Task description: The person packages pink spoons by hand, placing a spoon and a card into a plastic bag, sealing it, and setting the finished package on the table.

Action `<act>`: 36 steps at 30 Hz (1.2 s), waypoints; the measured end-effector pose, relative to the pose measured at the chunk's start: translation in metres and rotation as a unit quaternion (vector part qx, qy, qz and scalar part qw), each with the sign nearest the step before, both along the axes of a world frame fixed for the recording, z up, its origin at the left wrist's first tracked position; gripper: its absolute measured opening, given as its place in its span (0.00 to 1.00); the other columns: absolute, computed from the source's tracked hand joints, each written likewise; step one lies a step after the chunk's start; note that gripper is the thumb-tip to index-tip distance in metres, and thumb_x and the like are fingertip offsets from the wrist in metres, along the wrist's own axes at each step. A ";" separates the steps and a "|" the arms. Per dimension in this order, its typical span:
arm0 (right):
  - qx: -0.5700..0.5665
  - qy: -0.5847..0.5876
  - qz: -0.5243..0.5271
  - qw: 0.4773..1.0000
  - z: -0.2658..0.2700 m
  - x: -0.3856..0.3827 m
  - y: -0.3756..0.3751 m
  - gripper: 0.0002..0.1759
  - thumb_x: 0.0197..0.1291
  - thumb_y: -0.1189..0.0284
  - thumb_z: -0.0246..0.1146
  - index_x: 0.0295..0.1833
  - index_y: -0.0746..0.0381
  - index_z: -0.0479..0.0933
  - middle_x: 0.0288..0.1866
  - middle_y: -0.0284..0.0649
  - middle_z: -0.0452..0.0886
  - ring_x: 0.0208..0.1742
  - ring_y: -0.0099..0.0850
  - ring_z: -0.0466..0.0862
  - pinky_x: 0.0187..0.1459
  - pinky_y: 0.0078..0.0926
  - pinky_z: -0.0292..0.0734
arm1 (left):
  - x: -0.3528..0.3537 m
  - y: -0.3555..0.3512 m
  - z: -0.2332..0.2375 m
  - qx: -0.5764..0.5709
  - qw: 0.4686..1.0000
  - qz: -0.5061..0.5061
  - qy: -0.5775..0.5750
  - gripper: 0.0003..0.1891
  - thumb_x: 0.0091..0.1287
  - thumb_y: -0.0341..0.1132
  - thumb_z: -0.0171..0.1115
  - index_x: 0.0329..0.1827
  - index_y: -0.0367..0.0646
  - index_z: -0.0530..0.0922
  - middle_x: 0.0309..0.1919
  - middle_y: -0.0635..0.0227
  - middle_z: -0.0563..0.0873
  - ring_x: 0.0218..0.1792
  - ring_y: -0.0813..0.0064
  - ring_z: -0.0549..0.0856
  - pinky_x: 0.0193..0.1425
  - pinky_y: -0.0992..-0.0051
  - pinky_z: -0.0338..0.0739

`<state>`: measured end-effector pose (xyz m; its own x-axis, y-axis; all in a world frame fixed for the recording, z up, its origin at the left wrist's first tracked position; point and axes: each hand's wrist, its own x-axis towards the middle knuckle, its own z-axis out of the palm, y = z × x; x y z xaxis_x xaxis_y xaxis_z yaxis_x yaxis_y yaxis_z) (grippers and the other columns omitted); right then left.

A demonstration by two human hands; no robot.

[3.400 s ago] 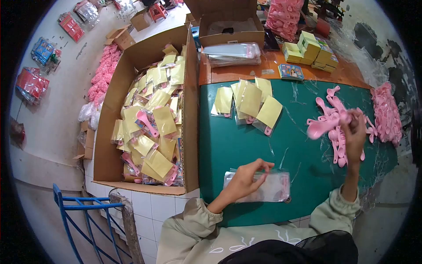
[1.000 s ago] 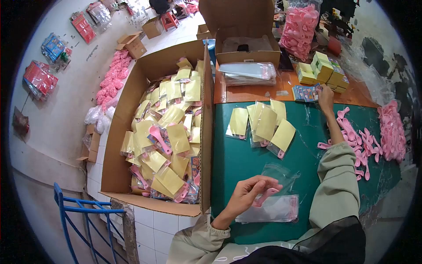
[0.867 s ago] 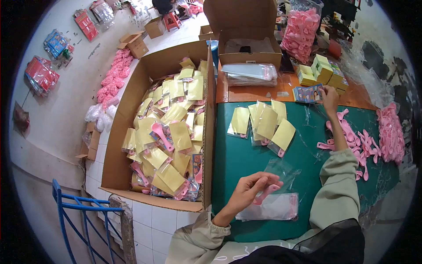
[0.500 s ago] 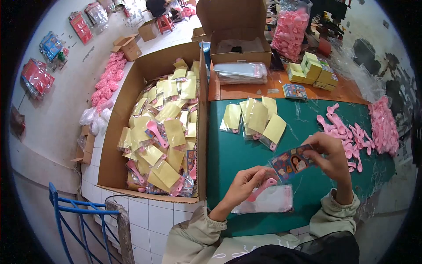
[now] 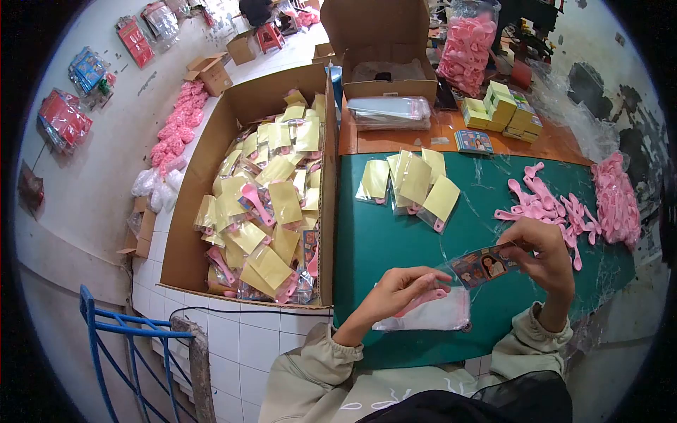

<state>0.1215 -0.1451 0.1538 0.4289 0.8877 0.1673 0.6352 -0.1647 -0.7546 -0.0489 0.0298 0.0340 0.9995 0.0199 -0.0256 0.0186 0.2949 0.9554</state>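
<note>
My right hand pinches a printed card by its right end, holding it tilted above the table. Clear plastic shows at the card's left end, close to the fingertips of my left hand. A pink spoon lies under the curled fingers of that left hand, its handle end pointing right. Beneath both is a stack of clear plastic bags on the green table mat. Beyond my hands lie several filled bags with yellow card backs.
Loose pink spoons and a bag of spoons lie at right. A big cardboard box of filled packets stands left. Card stacks, yellow-sided stacks and clear bags sit at the back. A blue metal frame stands lower left.
The right hand and card have moved slightly right and the card has turned flatter. The left fingers have loosened and stretched toward the card, covering more of the spoon.
</note>
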 end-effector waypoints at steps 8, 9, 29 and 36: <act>-0.020 0.013 -0.004 1.000 -0.004 0.005 -0.008 0.08 0.48 0.83 0.65 0.36 0.67 0.78 0.29 0.38 0.77 0.27 0.24 0.80 0.27 0.19 0.76 | 0.002 -0.001 0.002 0.033 0.999 -0.014 0.009 0.19 0.74 0.39 0.47 0.52 0.30 0.76 0.43 0.57 0.84 0.46 0.75 0.82 0.52 0.77 0.76; -0.023 0.023 -0.007 0.999 -0.002 0.007 -0.010 0.08 0.48 0.83 0.65 0.36 0.67 0.78 0.29 0.38 0.77 0.27 0.24 0.81 0.27 0.19 0.76 | 0.002 -0.001 0.002 0.025 1.000 -0.010 0.009 0.19 0.74 0.39 0.47 0.52 0.30 0.76 0.43 0.57 0.84 0.46 0.75 0.82 0.52 0.77 0.76; -0.020 0.001 0.015 1.000 -0.021 -0.001 -0.006 0.08 0.49 0.82 0.66 0.36 0.66 0.77 0.29 0.38 0.78 0.26 0.24 0.80 0.25 0.19 0.75 | 0.007 -0.010 -0.008 -0.015 0.999 0.018 0.036 0.15 0.72 0.34 0.49 0.49 0.29 0.76 0.38 0.63 0.84 0.41 0.77 0.84 0.46 0.79 0.81; -0.037 -0.039 0.050 0.997 -0.024 -0.002 -0.006 0.07 0.49 0.80 0.67 0.35 0.65 0.76 0.28 0.39 0.76 0.25 0.27 0.80 0.25 0.24 0.73 | 0.006 -0.007 0.002 0.135 0.990 0.018 0.022 0.14 0.70 0.35 0.53 0.48 0.30 0.78 0.36 0.63 0.86 0.38 0.79 0.85 0.42 0.79 0.80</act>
